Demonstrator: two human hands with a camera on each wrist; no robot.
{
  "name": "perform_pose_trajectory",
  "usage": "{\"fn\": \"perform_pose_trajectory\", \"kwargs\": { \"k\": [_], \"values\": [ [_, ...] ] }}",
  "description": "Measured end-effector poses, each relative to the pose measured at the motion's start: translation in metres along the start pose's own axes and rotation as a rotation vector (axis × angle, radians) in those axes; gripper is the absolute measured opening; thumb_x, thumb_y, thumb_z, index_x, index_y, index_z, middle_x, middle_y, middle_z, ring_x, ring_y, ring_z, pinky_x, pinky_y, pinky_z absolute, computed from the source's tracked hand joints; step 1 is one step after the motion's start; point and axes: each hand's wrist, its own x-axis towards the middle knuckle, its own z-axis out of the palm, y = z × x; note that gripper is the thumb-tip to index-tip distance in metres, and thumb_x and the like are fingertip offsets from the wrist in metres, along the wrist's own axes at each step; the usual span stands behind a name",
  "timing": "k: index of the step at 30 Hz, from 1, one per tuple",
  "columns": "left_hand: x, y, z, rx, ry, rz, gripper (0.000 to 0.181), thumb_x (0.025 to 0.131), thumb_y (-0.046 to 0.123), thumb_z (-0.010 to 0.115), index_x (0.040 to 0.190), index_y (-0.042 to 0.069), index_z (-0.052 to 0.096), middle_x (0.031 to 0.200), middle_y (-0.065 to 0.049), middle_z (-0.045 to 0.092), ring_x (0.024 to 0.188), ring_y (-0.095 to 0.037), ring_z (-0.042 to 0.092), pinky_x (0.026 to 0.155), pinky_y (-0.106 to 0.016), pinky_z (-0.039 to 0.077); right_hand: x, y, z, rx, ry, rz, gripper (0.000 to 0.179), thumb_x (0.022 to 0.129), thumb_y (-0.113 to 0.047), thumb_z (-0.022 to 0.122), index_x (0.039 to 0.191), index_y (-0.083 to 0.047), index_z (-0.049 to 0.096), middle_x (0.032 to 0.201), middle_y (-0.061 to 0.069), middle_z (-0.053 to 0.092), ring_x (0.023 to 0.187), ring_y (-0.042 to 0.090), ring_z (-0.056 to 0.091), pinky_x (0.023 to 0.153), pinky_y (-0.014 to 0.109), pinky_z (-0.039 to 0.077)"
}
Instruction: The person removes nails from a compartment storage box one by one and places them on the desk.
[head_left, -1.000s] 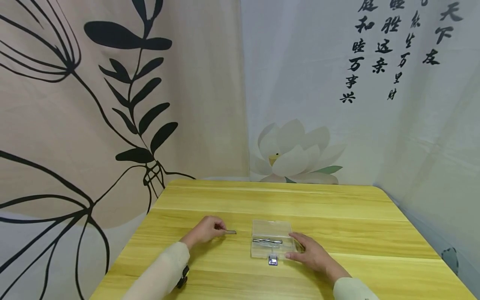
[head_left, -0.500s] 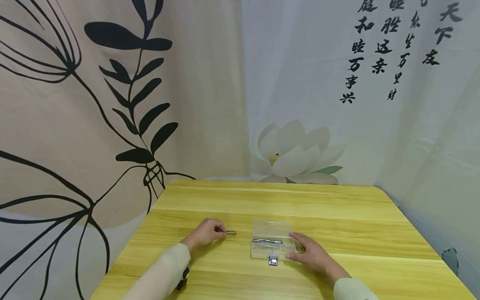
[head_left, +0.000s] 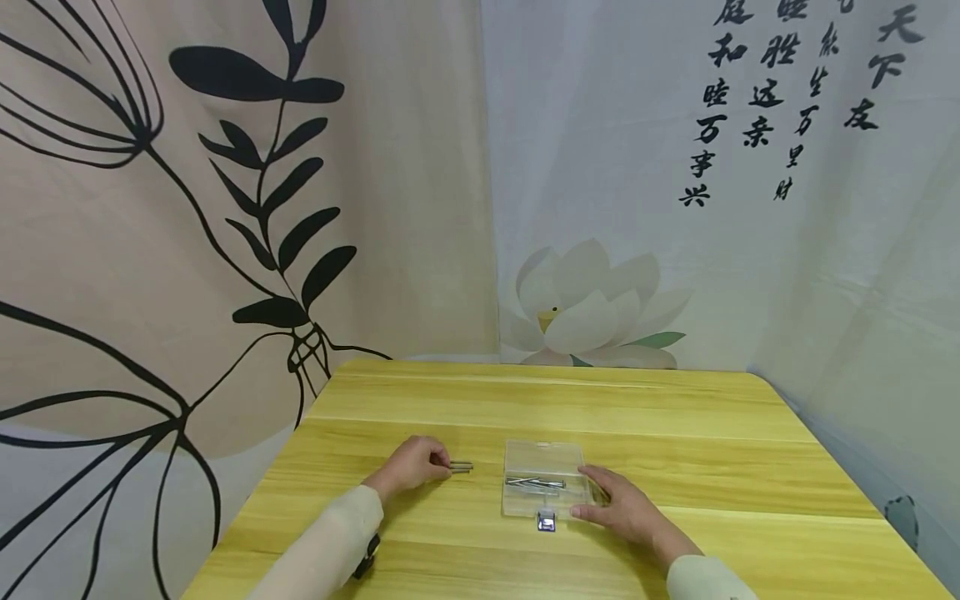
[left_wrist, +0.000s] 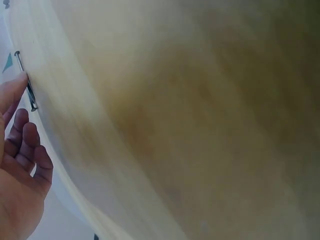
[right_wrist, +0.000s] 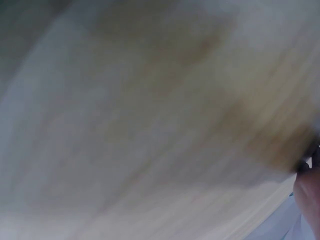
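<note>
In the head view my left hand point(head_left: 411, 467) is at the left, its thumb and fingertips pinching two slim silver nails point(head_left: 462, 463) at the tabletop. The left wrist view shows the nails point(left_wrist: 30, 90) beside a fingertip, one nail head at each end, while the other fingers are loosely curled. A clear plastic box point(head_left: 543, 454) lies with its lid open at the centre, several more nails point(head_left: 534, 482) inside. My right hand point(head_left: 626, 507) grips the box's right side, fingers behind and thumb in front. Only a fingertip point(right_wrist: 307, 192) shows in the right wrist view.
Everything lies on a yellow wood-grain table point(head_left: 540, 400). A small dark-and-silver latch piece point(head_left: 546, 522) sits at the box's front edge. Printed curtains point(head_left: 420, 183) hang behind the table. A dark band point(head_left: 367, 557) is on the left wrist.
At the left fingertips, the nails have spread slightly, so two separate shafts show where they looked like one. The left hand has shifted very slightly; the right hand and box have stayed still.
</note>
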Motion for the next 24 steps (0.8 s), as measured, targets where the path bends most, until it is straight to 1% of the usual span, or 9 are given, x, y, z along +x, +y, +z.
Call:
{"fn": "perform_pose_trajectory", "kwargs": {
  "k": [5,9,11,16,24],
  "values": [
    [0.0,0.001,-0.003,0.012,0.011,-0.002,0.01,0.085,0.01,0.079,0.08,0.013,0.071,0.076,0.007,0.06,0.068,-0.007,0.052,0.061,-0.026,0.045,0.0,0.001,0.001,0.002,0.0,-0.005,0.08,0.082,-0.046,0.079,0.146,-0.009,0.049,0.149,0.022,0.042,0.137,0.049,0.034,0.108,0.063,0.027],
    [0.0,0.004,-0.006,0.003,0.011,-0.015,0.01,0.086,0.01,0.078,0.081,0.011,0.07,0.074,0.005,0.058,0.064,-0.01,0.05,0.056,-0.026,0.043,0.001,0.002,0.001,0.005,0.0,-0.008,0.08,0.082,-0.045,0.079,0.146,-0.009,0.049,0.149,0.022,0.042,0.137,0.049,0.034,0.108,0.064,0.026],
    [0.001,0.005,-0.007,0.003,0.009,-0.027,0.009,0.086,0.011,0.078,0.082,0.012,0.07,0.073,0.005,0.058,0.064,-0.01,0.05,0.056,-0.026,0.043,0.001,0.002,0.001,0.006,0.001,-0.008,0.08,0.082,-0.045,0.079,0.146,-0.009,0.049,0.149,0.022,0.042,0.137,0.049,0.034,0.108,0.064,0.026],
    [0.005,0.007,-0.009,0.001,-0.004,-0.042,0.007,0.089,0.014,0.076,0.085,0.014,0.07,0.076,0.007,0.059,0.068,-0.01,0.052,0.06,-0.028,0.046,0.001,0.001,0.002,0.004,0.002,0.0,0.08,0.082,-0.046,0.079,0.146,-0.009,0.049,0.15,0.021,0.042,0.137,0.049,0.034,0.108,0.064,0.027],
    [0.014,0.014,-0.013,-0.011,0.001,-0.021,0.005,0.091,0.016,0.074,0.091,0.012,0.072,0.083,0.007,0.062,0.075,-0.01,0.056,0.067,-0.031,0.048,0.0,0.0,0.002,0.003,-0.002,0.018,0.079,0.082,-0.045,0.079,0.146,-0.01,0.049,0.15,0.021,0.042,0.137,0.049,0.034,0.107,0.064,0.027]
  ]
}}
